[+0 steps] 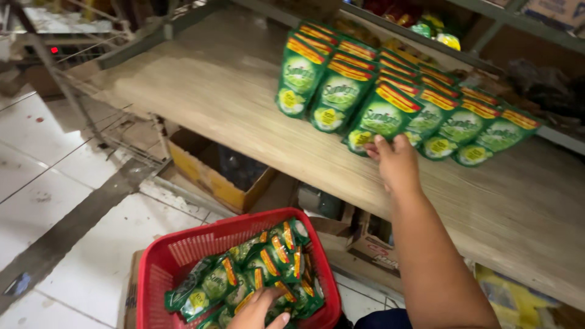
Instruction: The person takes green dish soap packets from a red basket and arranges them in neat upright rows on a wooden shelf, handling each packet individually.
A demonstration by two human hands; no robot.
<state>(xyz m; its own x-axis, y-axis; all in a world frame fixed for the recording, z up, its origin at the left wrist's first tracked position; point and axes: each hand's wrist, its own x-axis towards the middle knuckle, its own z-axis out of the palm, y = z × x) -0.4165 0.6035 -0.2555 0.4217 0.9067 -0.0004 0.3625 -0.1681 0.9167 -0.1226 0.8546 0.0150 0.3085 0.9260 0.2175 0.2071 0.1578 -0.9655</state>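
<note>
Green refill pouches with red and yellow tops stand in leaning rows on a pale wooden shelf. My right hand reaches up to the front row and grips the bottom edge of one green pouch, which stands on the shelf. Below, a red plastic basket holds several more of the same pouches. My left hand lies palm down in the basket, with its fingers closed over a pouch on top of the pile.
An open yellow cardboard box and other cartons sit under the shelf. A wire rack stands at the left over a white tiled floor. A higher shelf with packaged goods runs behind the pouches.
</note>
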